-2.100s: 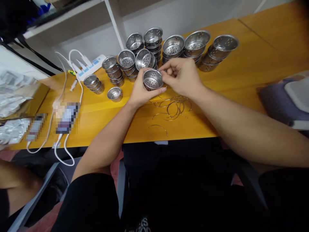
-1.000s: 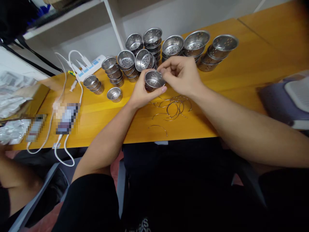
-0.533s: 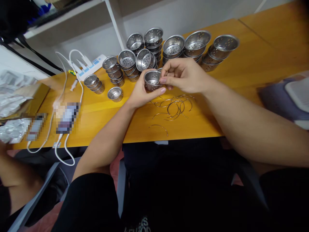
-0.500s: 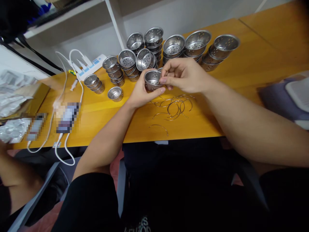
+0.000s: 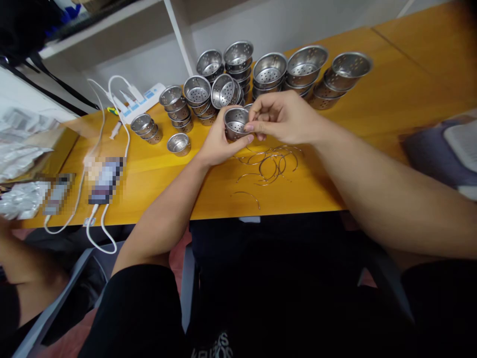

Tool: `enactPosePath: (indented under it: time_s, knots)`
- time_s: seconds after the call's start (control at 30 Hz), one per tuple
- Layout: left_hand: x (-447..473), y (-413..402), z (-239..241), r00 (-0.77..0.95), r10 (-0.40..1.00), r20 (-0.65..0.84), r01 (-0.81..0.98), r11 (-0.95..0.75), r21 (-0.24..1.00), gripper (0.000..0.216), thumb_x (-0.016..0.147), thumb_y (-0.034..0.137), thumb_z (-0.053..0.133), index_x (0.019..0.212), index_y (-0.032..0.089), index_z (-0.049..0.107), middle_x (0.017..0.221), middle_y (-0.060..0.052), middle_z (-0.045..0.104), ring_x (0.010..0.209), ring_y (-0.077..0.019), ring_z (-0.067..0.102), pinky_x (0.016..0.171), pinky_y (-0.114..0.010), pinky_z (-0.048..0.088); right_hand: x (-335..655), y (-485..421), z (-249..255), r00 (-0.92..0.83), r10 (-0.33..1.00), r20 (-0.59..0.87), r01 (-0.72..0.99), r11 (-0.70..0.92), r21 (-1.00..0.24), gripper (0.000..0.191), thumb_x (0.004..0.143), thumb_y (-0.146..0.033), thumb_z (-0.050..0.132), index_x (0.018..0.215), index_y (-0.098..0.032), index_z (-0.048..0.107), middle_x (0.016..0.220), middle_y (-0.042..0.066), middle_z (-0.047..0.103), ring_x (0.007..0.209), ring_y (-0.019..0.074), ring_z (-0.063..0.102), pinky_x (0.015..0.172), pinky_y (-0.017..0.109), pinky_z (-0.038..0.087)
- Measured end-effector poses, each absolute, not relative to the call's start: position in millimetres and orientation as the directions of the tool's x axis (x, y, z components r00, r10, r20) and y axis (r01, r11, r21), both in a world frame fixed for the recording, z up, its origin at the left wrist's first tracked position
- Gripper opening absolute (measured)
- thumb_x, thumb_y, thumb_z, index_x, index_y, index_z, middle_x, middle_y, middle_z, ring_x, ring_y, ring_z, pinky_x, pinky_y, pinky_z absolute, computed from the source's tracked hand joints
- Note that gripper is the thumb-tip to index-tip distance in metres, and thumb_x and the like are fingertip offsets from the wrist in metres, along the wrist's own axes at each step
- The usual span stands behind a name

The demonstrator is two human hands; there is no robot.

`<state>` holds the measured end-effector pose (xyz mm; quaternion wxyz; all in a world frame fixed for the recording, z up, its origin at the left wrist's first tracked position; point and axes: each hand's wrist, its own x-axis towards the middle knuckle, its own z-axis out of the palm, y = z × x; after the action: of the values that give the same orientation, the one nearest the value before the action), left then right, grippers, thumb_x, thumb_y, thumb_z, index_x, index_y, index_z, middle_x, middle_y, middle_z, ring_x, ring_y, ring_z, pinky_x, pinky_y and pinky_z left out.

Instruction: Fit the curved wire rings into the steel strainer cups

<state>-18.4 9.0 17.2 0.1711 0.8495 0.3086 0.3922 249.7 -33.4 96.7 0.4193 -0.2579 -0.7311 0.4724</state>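
My left hand (image 5: 220, 141) is closed around a small perforated metal cup (image 5: 235, 123), its open top tilted towards me. At the cup's right rim, my right hand (image 5: 278, 119) pinches with thumb and fingertips; what lies between them is too small to make out. Several thin curved wire handles (image 5: 274, 166) lie loose on the table just below the hands, with a single one (image 5: 248, 194) nearer the front edge. A lone shallow perforated cup (image 5: 179, 144) stands to the left of my left forearm.
Stacks of perforated cups (image 5: 268, 74) line the back of the wooden table (image 5: 395, 74). At left are a power strip (image 5: 147, 102), white cables, a phone (image 5: 106, 181) and plastic bags (image 5: 24, 149). Another person's arm (image 5: 33, 268) shows at lower left. A blurred grey-purple object (image 5: 428, 149) sits at right.
The hands and cup keep nearly the same pose, the right fingertips still at the rim. The whole view has shifted very slightly.
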Motion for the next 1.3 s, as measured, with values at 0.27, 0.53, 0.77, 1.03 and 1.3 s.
enactPosePath:
  time_s: [0.27, 0.53, 0.77, 1.03, 1.3]
  knots:
    - [-23, 35, -5, 0.533, 0.583, 0.613, 0.288, -0.806, 0.516, 0.097, 0.115, 0.089, 0.084, 0.184, 0.035, 0.044, 0.164, -0.013, 0.073, 0.16, -0.0411, 0.081, 0.142, -0.068, 0.066, 252, -36, 96, -0.45, 0.796, 0.404, 0.039, 0.469, -0.882, 0.063, 0.08, -0.094, 0.117, 0.106, -0.044, 0.087, 0.095, 0.002, 0.085, 0.084, 0.0314, 0.07, 0.083, 0.058, 0.072]
    - [-18, 16, 17, 0.432, 0.699, 0.571, 0.411, -0.715, 0.565, 0.09, 0.118, 0.074, 0.089, 0.184, 0.033, 0.044, 0.171, -0.018, 0.073, 0.166, -0.042, 0.079, 0.146, -0.066, 0.064, 258, -31, 95, -0.393, 0.734, 0.553, 0.32, 0.674, -0.666, 0.034, 0.11, -0.078, 0.091, 0.108, -0.044, 0.094, 0.146, 0.01, 0.089, 0.139, 0.046, 0.076, 0.123, 0.071, 0.07]
    - [-6, -16, 44, 0.418, 0.75, 0.513, 0.477, -0.662, 0.578, 0.087, 0.119, 0.068, 0.092, 0.186, 0.036, 0.049, 0.168, -0.015, 0.074, 0.164, -0.0394, 0.08, 0.143, -0.062, 0.068, 245, -32, 82, -0.478, 0.724, 0.497, 0.348, 0.676, -0.65, 0.02, 0.099, -0.045, 0.096, 0.118, -0.039, 0.096, 0.16, 0.01, 0.082, 0.157, 0.0527, 0.073, 0.128, 0.076, 0.068]
    - [-9, -3, 32, 0.331, 0.82, 0.467, 0.4, -0.57, 0.717, 0.097, 0.11, 0.064, 0.106, 0.185, 0.04, 0.049, 0.181, -0.016, 0.067, 0.164, -0.0359, 0.08, 0.135, -0.054, 0.075, 262, -31, 99, -0.419, 0.736, 0.531, 0.275, 0.661, -0.698, 0.032, 0.096, -0.065, 0.106, 0.108, -0.041, 0.09, 0.15, 0.012, 0.082, 0.129, 0.0459, 0.075, 0.117, 0.072, 0.069]
    - [-23, 12, 25, 0.334, 0.846, 0.416, 0.424, -0.529, 0.735, 0.059, 0.122, 0.062, 0.082, 0.172, 0.034, 0.066, 0.177, -0.02, 0.075, 0.145, -0.0324, 0.084, 0.107, -0.045, 0.08, 281, -17, 104, -0.128, 0.761, 0.636, 0.315, 0.639, -0.702, 0.069, 0.082, -0.097, 0.112, 0.099, -0.035, 0.087, 0.145, 0.02, 0.077, 0.111, 0.0374, 0.072, 0.1, 0.062, 0.072]
